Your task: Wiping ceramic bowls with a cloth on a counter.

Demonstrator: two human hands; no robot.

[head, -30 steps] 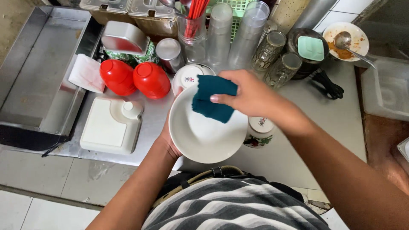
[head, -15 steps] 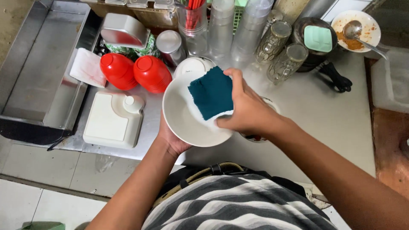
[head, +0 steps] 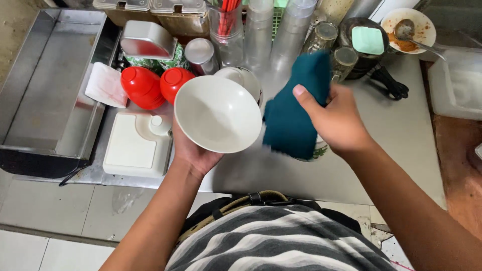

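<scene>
Now left hand (head: pixel 193 150) cups white bowl (head: pixel 217 114); right hand (head: pixel 337 118) grips teal cloth (head: pixel 292 108).

Grey desk (head: pixel 401 135) with a smooth, evenly lit surface. Steel tray (head: pixel 45 90) set along its left side. Pale tiled floor (head: pixel 60 221) below, stained in places. Reddish-brown worn surface (head: pixel 457 165) at right edge. Light diffuse, no hard shadows.

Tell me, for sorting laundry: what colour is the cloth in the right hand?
Dark teal cloth, head view.
</scene>
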